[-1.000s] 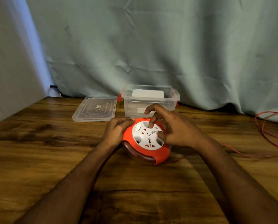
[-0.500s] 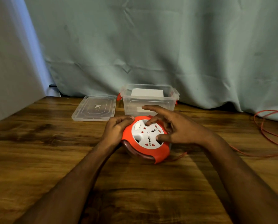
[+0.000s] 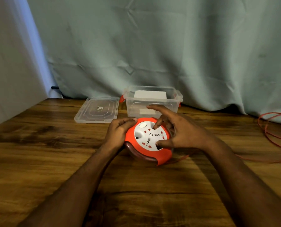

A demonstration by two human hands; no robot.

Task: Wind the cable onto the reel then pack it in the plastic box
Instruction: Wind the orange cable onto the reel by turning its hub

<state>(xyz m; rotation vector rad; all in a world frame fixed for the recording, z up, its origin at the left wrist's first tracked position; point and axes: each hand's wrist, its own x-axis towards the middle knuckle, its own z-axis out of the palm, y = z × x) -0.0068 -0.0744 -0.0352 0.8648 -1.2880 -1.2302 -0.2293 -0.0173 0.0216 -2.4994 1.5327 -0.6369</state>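
The round orange reel (image 3: 162,155) with a white socket face (image 3: 150,136) lies tilted on the wooden table, in front of the clear plastic box (image 3: 153,99). My left hand (image 3: 118,131) grips the reel's left rim. My right hand (image 3: 184,133) is on the white face, thumb tip in a lower recess and a bent finger in an upper one, index finger stretched out. The thin orange cable (image 3: 257,159) trails from under the reel to the right and loops (image 3: 267,136) near the table's right edge.
The box's clear lid (image 3: 98,109) lies flat to the left of the box. A white card stands inside the box (image 3: 150,95). A grey-green curtain hangs behind the table, and a pale wall borders the left side.
My right hand's fingers have shifted round on the white face, and the index finger has lifted and straightened. The left hand has kept its hold on the rim.
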